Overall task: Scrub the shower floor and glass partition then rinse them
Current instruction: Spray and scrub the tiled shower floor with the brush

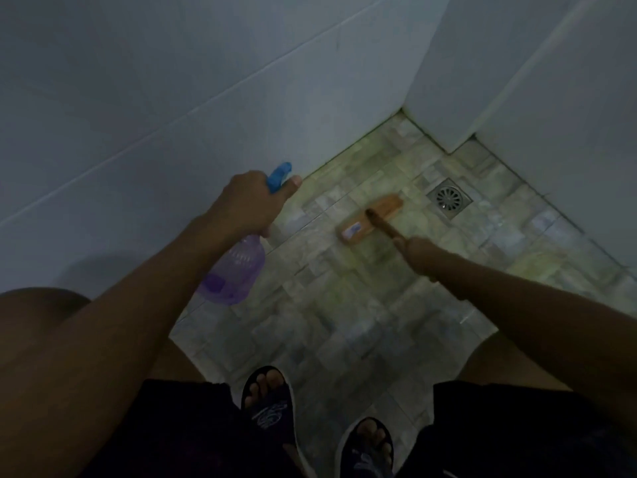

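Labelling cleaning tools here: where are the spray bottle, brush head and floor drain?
spray bottle point(238, 270), head view, on its purple body.
brush head point(387, 205), head view, on the wooden block.
floor drain point(449, 198), head view, on the round grate.

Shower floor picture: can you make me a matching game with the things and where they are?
1 spray bottle
2 scrub brush
3 drain
4 slippers

A worn by the person
B gripped in the left hand
C set in the floor near the corner
D head on the floor, handle in the right hand

Pairs: 1-B, 2-D, 3-C, 4-A
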Demonstrator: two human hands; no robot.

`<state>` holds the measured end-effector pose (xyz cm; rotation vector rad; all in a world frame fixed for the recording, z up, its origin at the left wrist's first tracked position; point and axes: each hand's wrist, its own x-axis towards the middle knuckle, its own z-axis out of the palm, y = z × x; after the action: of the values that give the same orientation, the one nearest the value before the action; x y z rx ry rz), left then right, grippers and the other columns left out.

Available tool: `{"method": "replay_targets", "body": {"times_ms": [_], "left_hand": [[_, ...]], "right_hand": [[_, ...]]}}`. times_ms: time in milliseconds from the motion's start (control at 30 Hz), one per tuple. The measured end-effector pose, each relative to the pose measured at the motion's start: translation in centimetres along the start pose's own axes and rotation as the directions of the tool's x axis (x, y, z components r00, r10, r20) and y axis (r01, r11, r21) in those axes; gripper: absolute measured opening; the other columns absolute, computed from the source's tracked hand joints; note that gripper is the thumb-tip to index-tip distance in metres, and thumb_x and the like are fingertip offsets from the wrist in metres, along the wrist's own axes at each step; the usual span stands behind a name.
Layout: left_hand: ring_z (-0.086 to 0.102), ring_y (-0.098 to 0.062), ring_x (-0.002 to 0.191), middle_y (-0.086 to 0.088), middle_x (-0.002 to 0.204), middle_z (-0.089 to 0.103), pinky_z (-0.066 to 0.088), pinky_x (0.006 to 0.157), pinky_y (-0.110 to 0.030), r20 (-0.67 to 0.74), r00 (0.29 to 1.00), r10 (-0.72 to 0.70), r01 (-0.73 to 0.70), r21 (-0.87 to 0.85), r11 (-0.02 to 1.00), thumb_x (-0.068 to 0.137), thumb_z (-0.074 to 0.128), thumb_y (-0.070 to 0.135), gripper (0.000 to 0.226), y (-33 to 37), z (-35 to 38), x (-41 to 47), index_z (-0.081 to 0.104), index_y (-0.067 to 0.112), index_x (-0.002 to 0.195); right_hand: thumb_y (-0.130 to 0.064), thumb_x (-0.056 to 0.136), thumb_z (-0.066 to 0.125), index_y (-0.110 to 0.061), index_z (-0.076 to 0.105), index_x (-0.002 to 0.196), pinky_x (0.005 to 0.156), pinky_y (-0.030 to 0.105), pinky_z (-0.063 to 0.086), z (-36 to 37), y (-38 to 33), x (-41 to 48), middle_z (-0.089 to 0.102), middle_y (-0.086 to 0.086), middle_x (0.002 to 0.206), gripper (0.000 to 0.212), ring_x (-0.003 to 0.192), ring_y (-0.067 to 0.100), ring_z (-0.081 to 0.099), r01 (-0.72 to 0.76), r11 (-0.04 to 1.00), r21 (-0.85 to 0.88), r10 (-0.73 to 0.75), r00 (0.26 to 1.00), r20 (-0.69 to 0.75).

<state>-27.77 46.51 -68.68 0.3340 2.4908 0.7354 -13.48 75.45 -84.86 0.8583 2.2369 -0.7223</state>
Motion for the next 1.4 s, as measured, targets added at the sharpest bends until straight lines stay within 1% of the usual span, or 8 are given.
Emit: {"method": "replay_targets", "body": {"times_ms": [200,367,567,667,767,1067,1300,1400], "left_hand": [[0.063,-0.013,0.041,-0.013,0.052,0.060,0.046,0.048,-0.027,-0.021,0.996,0.089,-0.089,0.007,0.996,0.095,0.043,0.065,0.064,2.5,1.2,1.5,0.051,0.010,0.064],[0.062,-0.015,0.038,-0.007,0.047,0.058,0.051,0.049,-0.030,0.006,0.981,0.195,-0.195,-0.001,0.981,0.096,0.047,0.059,0.060,6.1,4.3,3.7,0.059,0.005,0.071],[0.063,-0.022,0.040,-0.009,0.051,0.056,0.048,0.045,-0.030,0.102,0.964,0.247,-0.243,-0.047,0.969,0.095,0.051,0.057,0.055,11.0,8.3,5.6,0.059,0.005,0.080],[0.065,-0.021,0.043,-0.009,0.055,0.057,0.046,0.048,-0.029,0.225,0.930,0.290,-0.301,0.013,0.954,0.095,0.049,0.060,0.054,13.1,11.6,5.7,0.061,0.007,0.089],[0.065,-0.020,0.040,-0.010,0.054,0.060,0.044,0.048,-0.025,0.323,0.881,0.346,-0.394,0.098,0.914,0.093,0.048,0.063,0.058,14.4,15.2,5.7,0.062,0.007,0.088],[0.065,-0.017,0.042,-0.003,0.055,0.060,0.040,0.045,-0.022,0.447,0.750,0.487,-0.568,0.060,0.821,0.093,0.047,0.063,0.054,18.9,22.4,3.2,0.059,0.012,0.079],[0.062,-0.024,0.038,-0.008,0.046,0.054,0.043,0.044,-0.025,0.498,0.671,0.549,-0.600,-0.069,0.797,0.096,0.052,0.054,0.053,20.4,26.8,0.8,0.054,0.011,0.066],[0.064,-0.022,0.042,-0.007,0.056,0.059,0.039,0.045,-0.025,0.559,0.602,0.571,-0.654,-0.067,0.754,0.093,0.050,0.061,0.052,20.4,28.2,-0.3,0.053,0.014,0.071]], "right_hand": [[-0.054,0.104,0.030,-0.004,0.054,0.121,0.047,0.029,0.042,0.0,-1.6,0.7,0.060,0.019,0.099,0.058,0.062,0.027,0.054,-0.121,0.938,0.324,0.148,0.987,-0.061],[-0.050,0.107,0.025,0.001,0.056,0.124,0.074,0.040,0.050,5.1,-0.7,-3.8,0.061,0.021,0.118,0.062,0.104,0.039,0.063,-0.060,0.971,0.230,0.056,0.998,0.025],[-0.053,0.106,0.024,0.000,0.052,0.130,0.074,0.039,0.052,3.2,4.7,-6.8,0.059,0.021,0.123,0.065,0.105,0.035,0.062,-0.172,0.924,0.342,0.180,0.984,0.010],[-0.056,0.104,0.029,-0.002,0.049,0.130,0.051,0.034,0.047,2.4,7.9,-6.4,0.058,0.020,0.113,0.064,0.080,0.033,0.059,-0.325,0.792,0.517,0.396,0.918,-0.030],[-0.056,0.104,0.029,-0.003,0.050,0.125,0.048,0.034,0.048,2.7,10.3,-6.4,0.059,0.018,0.101,0.061,0.067,0.030,0.058,-0.405,0.689,0.602,0.521,0.853,-0.023],[-0.059,0.103,0.029,-0.007,0.053,0.118,0.048,0.032,0.048,6.5,16.4,-11.0,0.059,0.012,0.093,0.059,0.066,0.026,0.056,-0.447,0.360,0.819,0.709,0.702,0.071],[-0.062,0.101,0.030,-0.005,0.061,0.104,0.050,0.032,0.048,13.0,18.2,-16.2,0.069,0.016,0.096,0.065,0.071,0.025,0.063,-0.431,0.375,0.820,0.740,0.672,0.015],[-0.063,0.101,0.031,-0.006,0.058,0.100,0.042,0.031,0.046,13.6,20.9,-18.4,0.065,0.015,0.094,0.063,0.068,0.027,0.061,-0.457,0.235,0.858,0.807,0.583,0.090]]}}
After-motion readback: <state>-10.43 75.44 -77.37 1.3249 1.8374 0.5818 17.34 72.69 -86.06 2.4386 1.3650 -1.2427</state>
